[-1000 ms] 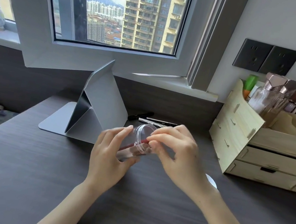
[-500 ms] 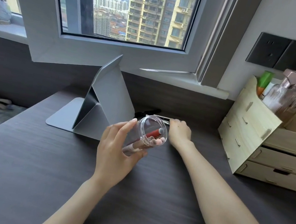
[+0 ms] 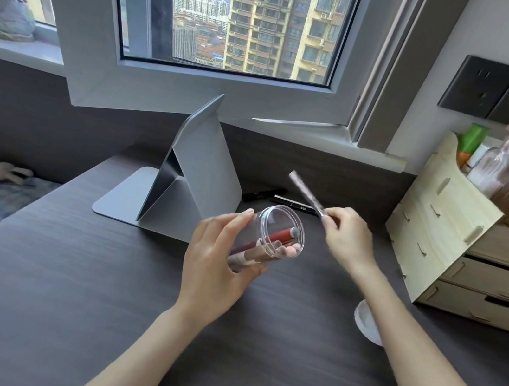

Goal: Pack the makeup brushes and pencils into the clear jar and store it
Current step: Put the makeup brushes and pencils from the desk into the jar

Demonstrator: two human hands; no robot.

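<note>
Since the earlier frame your right hand point(image 3: 347, 237) has come back from the far edge of the desk point(image 3: 63, 296) with a silvery pencil point(image 3: 307, 195) pinched at its lower end, the free end slanting up and to the left. Your left hand point(image 3: 220, 254) stays wrapped around the jar point(image 3: 267, 238), held off the desk and tipped so that its open mouth faces up and right, toward the pencil. Inside it lie a red pencil point(image 3: 273, 236) and at least one pale-handled item, too blurred to name. Two dark pencils point(image 3: 279, 196) remain on the desk behind the jar, beside the folded stand point(image 3: 195, 177). Step in hand: loading, partly done. Next, you would need to turn the silvery pencil end-on to the mouth and slide it in. A white disc point(image 3: 366, 320), perhaps the lid, lies near your right forearm; the organiser point(image 3: 440, 229) stands to the right.
</note>
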